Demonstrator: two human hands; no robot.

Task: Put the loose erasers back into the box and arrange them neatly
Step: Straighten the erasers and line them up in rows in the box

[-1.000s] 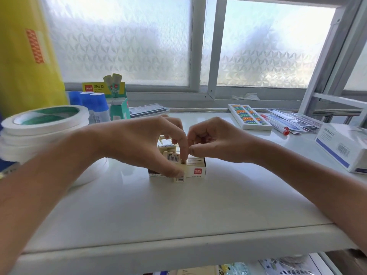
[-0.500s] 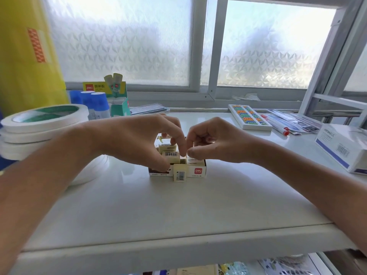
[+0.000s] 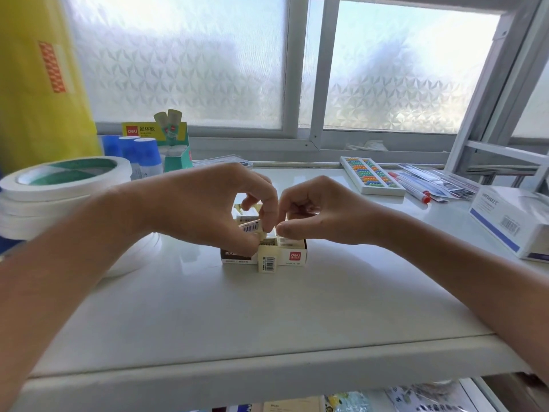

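Observation:
A small cardboard eraser box with a red logo stands on the white shelf. Cream erasers in barcoded sleeves fill it. One eraser stands on end against the box's front wall, outside it. My left hand hovers over the box's left half and pinches a barcoded eraser between thumb and fingers, tilted above the box. My right hand is curled over the box's right half, fingertips close to the left hand's; what it holds is hidden.
Stacked rolls of white tape sit at the left, with blue-capped bottles and a glue stick carton behind. A bead abacus, red marker and white carton lie at the right. A window is behind.
My left hand has lifted the barcoded eraser up from the box's front edge. The upright eraser at the box front, earlier covered by my thumb, now stands exposed. My right hand barely moved.

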